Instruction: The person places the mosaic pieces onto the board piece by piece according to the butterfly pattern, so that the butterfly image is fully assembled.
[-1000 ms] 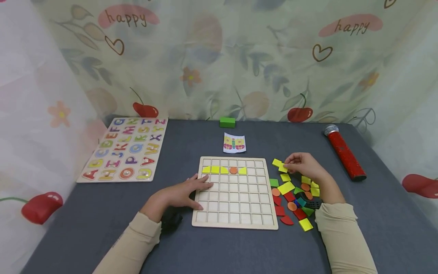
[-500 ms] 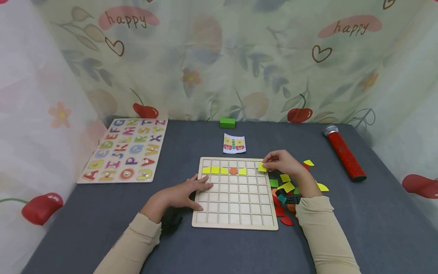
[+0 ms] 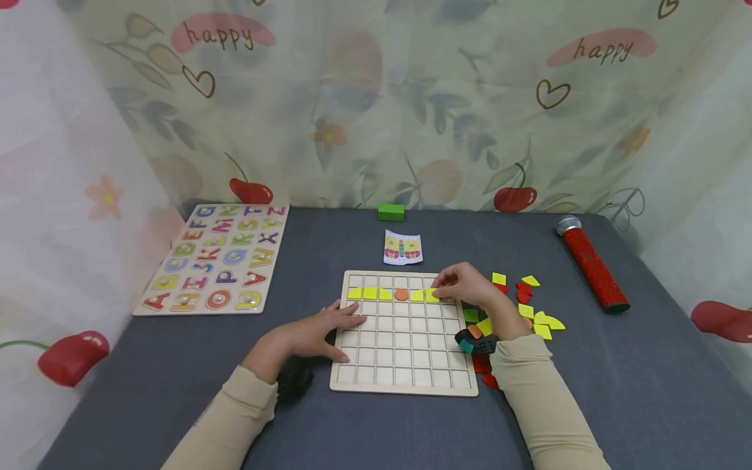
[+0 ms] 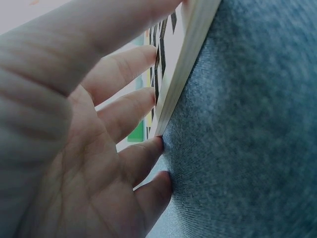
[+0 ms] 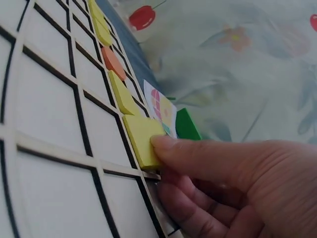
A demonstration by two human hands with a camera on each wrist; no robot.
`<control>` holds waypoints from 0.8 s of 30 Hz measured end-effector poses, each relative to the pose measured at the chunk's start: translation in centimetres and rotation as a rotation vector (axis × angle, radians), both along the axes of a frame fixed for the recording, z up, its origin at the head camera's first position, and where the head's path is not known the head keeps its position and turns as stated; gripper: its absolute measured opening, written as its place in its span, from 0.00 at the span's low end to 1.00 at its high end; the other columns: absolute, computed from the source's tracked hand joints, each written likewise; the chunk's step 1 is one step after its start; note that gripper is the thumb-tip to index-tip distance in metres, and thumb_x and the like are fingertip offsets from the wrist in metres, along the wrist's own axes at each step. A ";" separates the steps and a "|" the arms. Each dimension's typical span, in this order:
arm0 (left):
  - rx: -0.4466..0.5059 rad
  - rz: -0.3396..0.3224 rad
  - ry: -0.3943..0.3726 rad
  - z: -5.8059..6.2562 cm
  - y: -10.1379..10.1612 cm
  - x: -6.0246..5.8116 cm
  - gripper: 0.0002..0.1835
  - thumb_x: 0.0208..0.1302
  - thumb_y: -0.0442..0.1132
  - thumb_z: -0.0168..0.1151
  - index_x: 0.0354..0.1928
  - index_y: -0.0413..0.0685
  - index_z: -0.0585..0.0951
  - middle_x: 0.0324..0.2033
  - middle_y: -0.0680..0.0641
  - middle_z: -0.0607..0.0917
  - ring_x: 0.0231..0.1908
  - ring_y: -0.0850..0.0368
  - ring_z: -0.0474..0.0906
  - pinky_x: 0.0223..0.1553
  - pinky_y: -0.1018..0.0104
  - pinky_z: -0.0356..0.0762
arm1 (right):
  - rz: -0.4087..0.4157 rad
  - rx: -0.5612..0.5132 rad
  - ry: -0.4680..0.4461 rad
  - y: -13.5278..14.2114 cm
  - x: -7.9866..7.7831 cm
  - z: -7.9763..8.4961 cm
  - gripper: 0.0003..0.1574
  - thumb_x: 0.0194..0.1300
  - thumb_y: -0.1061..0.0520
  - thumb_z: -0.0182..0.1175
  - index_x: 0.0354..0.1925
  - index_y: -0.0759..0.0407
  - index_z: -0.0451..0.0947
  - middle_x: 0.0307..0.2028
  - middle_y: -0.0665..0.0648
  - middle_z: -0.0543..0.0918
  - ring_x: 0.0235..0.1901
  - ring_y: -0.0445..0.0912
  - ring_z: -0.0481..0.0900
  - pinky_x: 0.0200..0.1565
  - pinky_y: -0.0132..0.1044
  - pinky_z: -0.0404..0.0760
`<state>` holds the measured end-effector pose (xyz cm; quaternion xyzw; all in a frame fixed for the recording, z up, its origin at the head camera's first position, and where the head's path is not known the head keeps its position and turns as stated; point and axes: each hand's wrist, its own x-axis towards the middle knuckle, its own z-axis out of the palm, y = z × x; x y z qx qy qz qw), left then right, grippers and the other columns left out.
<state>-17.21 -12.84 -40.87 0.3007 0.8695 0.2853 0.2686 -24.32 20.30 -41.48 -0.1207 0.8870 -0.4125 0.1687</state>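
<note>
My right hand [image 3: 467, 285] pinches a yellow square tile [image 5: 141, 141] between thumb and fingers, at the grid board's second row from the back. The wooden board [image 3: 405, 393] has black-lined square cells. Left of the held tile, that row carries an orange disc [image 3: 401, 295] and several yellow tiles [image 3: 370, 293], some with a curved side. My left hand [image 3: 317, 331] rests with spread fingers on the board's left edge. In the left wrist view, its fingertips touch the pale board edge [image 4: 173, 94], and two lower fingers reach the cloth.
Loose yellow, red, green and orange pieces [image 3: 542, 331] lie right of the board, partly hidden by my right forearm. Behind the board are a butterfly picture card [image 3: 403, 247] and a green block [image 3: 390, 213]. An alphabet puzzle [image 3: 214, 261] lies left, a red microphone [image 3: 593, 264] right.
My right hand has moved left from the loose pieces to the board, carrying the yellow square tile to the second row. My left hand stays on the board's edge.
</note>
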 end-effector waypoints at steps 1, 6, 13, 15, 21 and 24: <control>-0.002 0.002 0.000 0.0 0.0 0.0 0.41 0.53 0.44 0.69 0.69 0.53 0.62 0.73 0.47 0.50 0.72 0.40 0.33 0.69 0.39 0.40 | 0.006 0.010 0.012 0.0 0.0 0.0 0.09 0.58 0.61 0.64 0.37 0.65 0.82 0.34 0.58 0.83 0.30 0.44 0.74 0.35 0.32 0.75; -0.002 0.006 -0.001 0.1 0.0 0.0 0.41 0.53 0.44 0.69 0.69 0.53 0.62 0.73 0.47 0.50 0.73 0.41 0.34 0.69 0.39 0.39 | 0.021 0.052 0.037 0.1 0.0 0.3 0.09 0.59 0.61 0.63 0.38 0.64 0.84 0.38 0.60 0.85 0.33 0.44 0.74 0.36 0.32 0.75; -0.002 0.021 -0.009 0.1 0.0 0.2 0.41 0.53 0.43 0.69 0.69 0.54 0.62 0.73 0.48 0.51 0.73 0.42 0.33 0.70 0.41 0.39 | -0.012 0.037 0.053 1.6 0.2 0.8 0.13 0.59 0.59 0.64 0.41 0.64 0.83 0.40 0.62 0.85 0.32 0.45 0.78 0.36 0.34 0.79; -0.003 0.026 -0.011 0.1 0.0 0.3 0.41 0.53 0.43 0.69 0.69 0.55 0.62 0.73 0.49 0.51 0.73 0.42 0.33 0.70 0.41 0.39 | -0.039 0.030 0.058 2.6 0.2 0.8 0.15 0.59 0.57 0.64 0.43 0.65 0.83 0.41 0.63 0.84 0.34 0.45 0.80 0.39 0.35 0.80; -0.003 0.026 -0.014 0.1 0.0 0.2 0.41 0.53 0.43 0.69 0.69 0.56 0.62 0.73 0.49 0.50 0.73 0.42 0.33 0.69 0.40 0.41 | -0.141 0.030 0.060 6.2 0.1 0.7 0.21 0.62 0.52 0.62 0.48 0.66 0.80 0.43 0.63 0.83 0.35 0.45 0.82 0.39 0.36 0.80; -0.006 0.020 -0.013 0.0 0.1 0.1 0.41 0.53 0.44 0.69 0.69 0.56 0.62 0.73 0.50 0.50 0.73 0.43 0.33 0.69 0.41 0.40 | -0.198 0.047 0.068 8.3 0.2 0.8 0.24 0.62 0.50 0.61 0.50 0.66 0.79 0.44 0.64 0.83 0.35 0.44 0.80 0.38 0.34 0.78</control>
